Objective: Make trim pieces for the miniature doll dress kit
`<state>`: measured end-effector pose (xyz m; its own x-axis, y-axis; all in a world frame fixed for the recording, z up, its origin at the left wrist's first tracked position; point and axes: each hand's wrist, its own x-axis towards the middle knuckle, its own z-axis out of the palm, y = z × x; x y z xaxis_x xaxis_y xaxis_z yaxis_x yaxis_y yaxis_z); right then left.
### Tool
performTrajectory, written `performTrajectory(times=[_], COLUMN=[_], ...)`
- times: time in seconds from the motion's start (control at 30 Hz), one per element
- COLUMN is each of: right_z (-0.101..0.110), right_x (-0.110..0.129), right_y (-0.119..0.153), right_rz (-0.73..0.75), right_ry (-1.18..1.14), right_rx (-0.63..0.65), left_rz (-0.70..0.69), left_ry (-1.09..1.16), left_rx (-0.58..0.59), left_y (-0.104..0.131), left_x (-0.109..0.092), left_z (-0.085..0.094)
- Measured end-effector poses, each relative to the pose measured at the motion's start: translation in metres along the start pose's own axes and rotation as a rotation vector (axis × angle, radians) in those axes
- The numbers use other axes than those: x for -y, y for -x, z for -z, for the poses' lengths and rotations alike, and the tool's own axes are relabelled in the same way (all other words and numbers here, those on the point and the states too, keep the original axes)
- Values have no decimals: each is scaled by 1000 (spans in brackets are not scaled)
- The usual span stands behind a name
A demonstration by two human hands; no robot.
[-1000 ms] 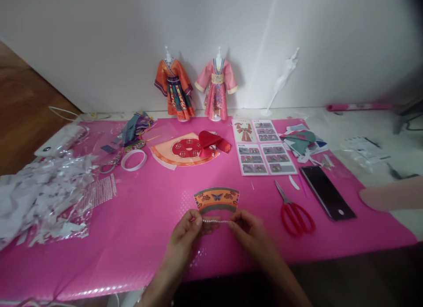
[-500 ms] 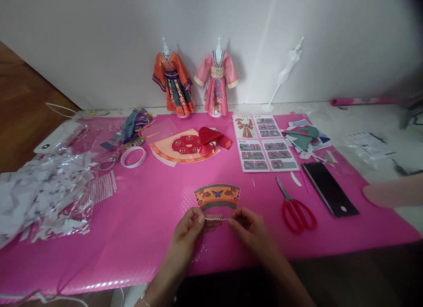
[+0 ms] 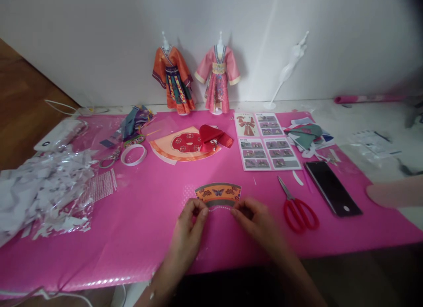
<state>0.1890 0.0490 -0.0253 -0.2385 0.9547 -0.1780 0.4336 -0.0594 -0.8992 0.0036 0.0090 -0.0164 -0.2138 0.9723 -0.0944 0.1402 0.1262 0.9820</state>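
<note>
A thin strip of small pearl beads (image 3: 219, 207) stretches between my two hands, bowed slightly upward along the lower edge of a curved paper piece (image 3: 218, 193). That piece is orange with a dark border, a butterfly and flowers, and it lies flat on the pink mat (image 3: 139, 227). My left hand (image 3: 191, 219) pinches the strip's left end between thumb and fingers. At the other end, the thumb and fingertips of my right hand (image 3: 253, 216) are closed on the strip. Both hands are close to the paper's lower corners.
Red-handled scissors (image 3: 299, 212) and a phone (image 3: 332, 188) lie to the right, below an instruction sheet (image 3: 269, 142). Two dressed doll forms (image 3: 173, 78) stand at the back. Leftward are a tape roll (image 3: 133, 155), a bead sheet (image 3: 103, 186) and plastic bags with scraps (image 3: 49, 188).
Both hands have moved slightly up towards the patterned paper. The bead strip, straight before, now curves along the paper's lower edge. Fingers that showed behind the strip no longer do.
</note>
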Motion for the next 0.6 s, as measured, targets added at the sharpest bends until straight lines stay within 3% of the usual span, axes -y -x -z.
performTrajectory(times=[0.13, 0.3, 0.47, 0.6], right_z=[6, 15, 29, 37], right_x=[8, 25, 44, 54], right_y=[-22, -48, -54, -51], right_rz=[9, 42, 81, 108], right_ry=[32, 2, -25, 20], right_rx=[-6, 11, 42, 74], left_rz=[-12, 84, 191, 238], left_ry=[-51, 137, 310, 378], left_rx=[-45, -34, 102, 143], left_y=[-26, -57, -64, -63], left_x=[-9, -17, -8, 1], left_z=[2, 3, 2, 2])
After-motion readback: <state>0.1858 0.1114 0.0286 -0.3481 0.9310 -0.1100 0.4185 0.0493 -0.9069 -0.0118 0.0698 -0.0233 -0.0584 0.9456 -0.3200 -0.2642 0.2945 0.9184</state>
